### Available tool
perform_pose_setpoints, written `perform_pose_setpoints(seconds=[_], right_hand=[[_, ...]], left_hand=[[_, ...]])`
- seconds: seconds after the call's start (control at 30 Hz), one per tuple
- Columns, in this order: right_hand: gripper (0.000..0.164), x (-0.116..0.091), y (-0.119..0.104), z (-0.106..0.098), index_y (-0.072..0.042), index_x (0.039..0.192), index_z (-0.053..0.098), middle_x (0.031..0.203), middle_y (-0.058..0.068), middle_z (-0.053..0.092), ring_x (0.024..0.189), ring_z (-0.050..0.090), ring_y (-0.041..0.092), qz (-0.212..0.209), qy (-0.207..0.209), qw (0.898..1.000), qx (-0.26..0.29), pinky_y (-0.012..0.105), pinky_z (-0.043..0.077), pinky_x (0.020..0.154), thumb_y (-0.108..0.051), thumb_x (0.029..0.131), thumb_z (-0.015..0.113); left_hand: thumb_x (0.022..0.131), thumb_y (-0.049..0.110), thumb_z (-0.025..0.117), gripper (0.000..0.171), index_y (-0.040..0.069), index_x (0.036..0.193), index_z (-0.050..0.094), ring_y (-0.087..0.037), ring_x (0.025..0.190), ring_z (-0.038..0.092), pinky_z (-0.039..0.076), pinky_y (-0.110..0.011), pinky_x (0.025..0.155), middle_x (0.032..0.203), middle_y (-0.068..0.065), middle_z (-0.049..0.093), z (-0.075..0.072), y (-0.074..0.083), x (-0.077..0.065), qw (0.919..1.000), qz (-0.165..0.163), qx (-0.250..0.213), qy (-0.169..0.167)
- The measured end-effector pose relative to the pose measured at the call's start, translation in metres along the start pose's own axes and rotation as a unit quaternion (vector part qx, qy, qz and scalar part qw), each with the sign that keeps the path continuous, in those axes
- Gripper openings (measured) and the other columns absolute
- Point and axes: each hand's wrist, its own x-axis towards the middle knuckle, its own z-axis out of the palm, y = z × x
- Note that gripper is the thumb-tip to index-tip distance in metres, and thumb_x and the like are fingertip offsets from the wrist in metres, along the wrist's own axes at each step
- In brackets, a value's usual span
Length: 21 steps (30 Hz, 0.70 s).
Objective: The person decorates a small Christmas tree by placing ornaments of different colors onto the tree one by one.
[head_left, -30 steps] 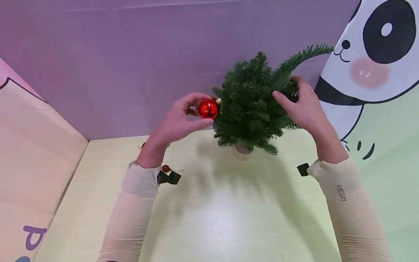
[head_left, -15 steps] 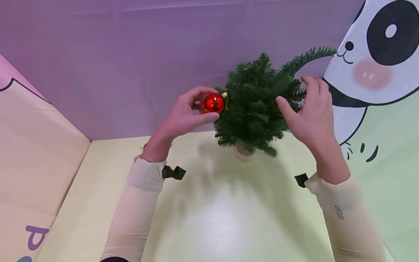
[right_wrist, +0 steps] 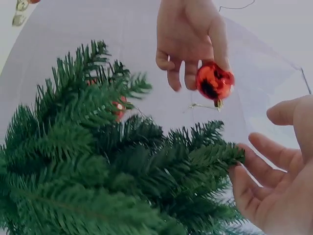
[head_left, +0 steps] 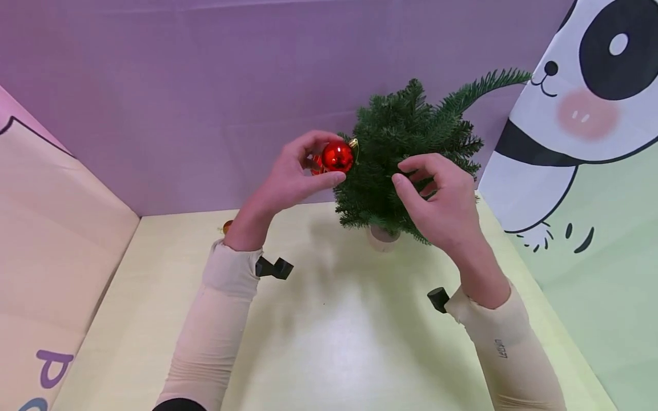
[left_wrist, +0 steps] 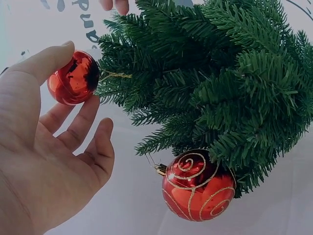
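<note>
My left hand (head_left: 290, 174) pinches a shiny red Christmas bauble (head_left: 337, 157) between thumb and fingers, its gold cap and hanging string turned toward a small green artificial Christmas tree (head_left: 380, 125). In the left wrist view, a larger red bauble with gold swirls (left_wrist: 198, 185) hangs at the tree's lower side. My right hand (head_left: 444, 200) is in front of the tree's right side, thumb and fingers apart and bent, holding no ornament. In the right wrist view, its fingers reach the tip of a branch (right_wrist: 230, 154).
The tree stands in a pale pot (head_left: 382, 242) toward the back of a light table (head_left: 334, 354). A small ornament (head_left: 227, 226) lies at the table's left, beside my left wrist. A purple backdrop (head_left: 205, 114) rises close behind, and a panda print (head_left: 565, 114) borders the right.
My right hand has left the tree's right side and come left and lower, in front of the branches. My left hand has shifted slightly right and up with the bauble.
</note>
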Motion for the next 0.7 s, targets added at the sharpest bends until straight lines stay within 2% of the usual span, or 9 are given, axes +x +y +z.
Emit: perform_pose_setpoints(seconds=[0.17,0.27,0.37,0.5,0.7], right_hand=[[0.013,-0.002,-0.005,0.011,-0.003,0.095,0.073,0.09,0.008,0.068,0.079,0.058,0.022,-0.054,0.06,0.996,-0.043,0.036,0.044,0.065,-0.013,0.089,0.068],[0.013,-0.004,-0.011,0.016,-0.004,0.095,0.073,0.091,0.007,0.069,0.078,0.059,0.022,-0.06,0.061,0.996,-0.036,0.035,0.046,0.065,-0.013,0.087,0.069],[0.017,-0.006,-0.019,0.021,-0.005,0.102,0.072,0.097,0.003,0.068,0.075,0.061,0.015,-0.037,0.026,0.999,-0.006,0.03,0.049,0.06,-0.014,0.088,0.07],[0.027,-0.005,-0.026,0.028,-0.005,0.115,0.067,0.111,0.002,0.066,0.073,0.063,0.01,0.019,-0.007,0.999,0.033,0.028,0.052,0.06,-0.015,0.09,0.068],[0.038,0.001,-0.024,0.032,-0.006,0.131,0.057,0.129,0.003,0.059,0.072,0.065,0.013,0.092,-0.039,0.993,0.069,0.031,0.052,0.059,-0.014,0.094,0.064]], left_hand=[[0.083,0.003,0.073,0.046,0.002,0.126,0.057,-0.026,0.093,0.056,0.05,-0.033,0.073,0.111,-0.01,0.062,0.0,-0.002,0.001,0.9998,0.001,-0.02,0.001],[0.084,0.002,0.073,0.045,0.002,0.126,0.057,-0.027,0.094,0.057,0.05,-0.035,0.075,0.111,-0.011,0.062,0.002,-0.004,0.001,0.9993,0.01,-0.035,0.001],[0.084,0.001,0.072,0.045,0.002,0.126,0.057,-0.027,0.094,0.058,0.05,-0.038,0.076,0.111,-0.011,0.061,0.005,-0.006,0.0,0.999,0.014,-0.042,-0.001],[0.085,0.002,0.072,0.045,0.003,0.128,0.056,-0.026,0.096,0.058,0.052,-0.038,0.077,0.112,-0.011,0.061,0.008,-0.006,-0.002,0.9989,0.01,-0.046,-0.004],[0.085,0.0,0.072,0.045,0.002,0.127,0.056,-0.028,0.095,0.059,0.053,-0.036,0.074,0.111,-0.011,0.061,0.013,-0.003,-0.001,0.9977,0.025,-0.064,-0.006]])
